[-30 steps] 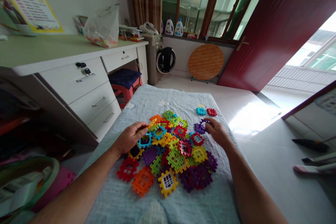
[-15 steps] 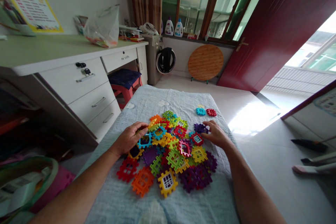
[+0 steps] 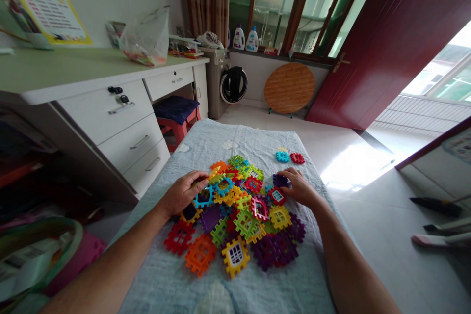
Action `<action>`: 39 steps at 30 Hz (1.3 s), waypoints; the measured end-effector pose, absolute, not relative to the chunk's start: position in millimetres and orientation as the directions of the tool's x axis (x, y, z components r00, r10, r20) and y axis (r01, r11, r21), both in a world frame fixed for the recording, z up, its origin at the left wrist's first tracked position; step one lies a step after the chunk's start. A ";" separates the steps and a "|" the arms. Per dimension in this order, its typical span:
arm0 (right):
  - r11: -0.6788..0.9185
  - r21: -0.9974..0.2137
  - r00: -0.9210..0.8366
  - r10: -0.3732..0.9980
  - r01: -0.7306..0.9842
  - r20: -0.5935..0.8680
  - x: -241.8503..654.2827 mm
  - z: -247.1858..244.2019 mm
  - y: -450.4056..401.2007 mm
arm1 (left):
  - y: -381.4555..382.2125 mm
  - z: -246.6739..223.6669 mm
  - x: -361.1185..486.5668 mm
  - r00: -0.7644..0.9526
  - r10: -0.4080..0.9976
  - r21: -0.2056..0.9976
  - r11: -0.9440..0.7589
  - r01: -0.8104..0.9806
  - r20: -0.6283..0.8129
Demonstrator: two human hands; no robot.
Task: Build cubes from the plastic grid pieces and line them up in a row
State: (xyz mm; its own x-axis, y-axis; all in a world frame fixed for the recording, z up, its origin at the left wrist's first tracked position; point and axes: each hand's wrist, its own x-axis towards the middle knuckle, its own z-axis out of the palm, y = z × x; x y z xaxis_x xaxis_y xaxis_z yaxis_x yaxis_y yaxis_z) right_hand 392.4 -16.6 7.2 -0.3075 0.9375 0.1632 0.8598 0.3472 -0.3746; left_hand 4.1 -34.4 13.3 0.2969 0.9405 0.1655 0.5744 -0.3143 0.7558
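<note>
Care suits us: our right hand bends at the purple tile on its left, our left hand sits at the yellow tile on its right, and, unable to tell if either grips, we should pinch edges lightly.

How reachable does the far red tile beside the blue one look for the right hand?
Likely yes: the right hand is close, its fingers by a purple tile, and only cloth shows between it and the red tile.
</note>
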 end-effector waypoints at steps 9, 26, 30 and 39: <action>0.325 -0.392 -0.307 0.945 0.861 0.111 393.5 10.8 -14.6 | -34.8 15.4 4.4 0.291 0.941 0.756 -0.318 0.572 0.175; 0.284 -0.174 -0.268 0.957 0.943 0.108 378.9 32.5 44.1 | -33.9 13.6 2.7 0.318 0.931 0.752 -0.339 0.565 0.181; 0.198 -0.135 -0.192 0.980 0.971 0.060 365.4 34.4 81.8 | -34.4 13.8 2.5 0.320 0.930 0.756 -0.339 0.559 0.180; 0.191 -0.127 -0.200 0.978 0.973 -0.059 368.5 29.4 115.6 | -34.5 14.7 1.6 0.323 0.932 0.760 -0.331 0.560 0.168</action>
State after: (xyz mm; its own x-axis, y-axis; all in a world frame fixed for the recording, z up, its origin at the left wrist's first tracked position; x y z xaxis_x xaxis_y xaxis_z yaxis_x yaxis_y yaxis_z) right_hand 368.5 115.6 29.4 -0.1998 0.9781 -0.0586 0.9733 0.1912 -0.1269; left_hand 1.6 -34.5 14.7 0.3226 0.9315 0.1679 0.5597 -0.3308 0.7598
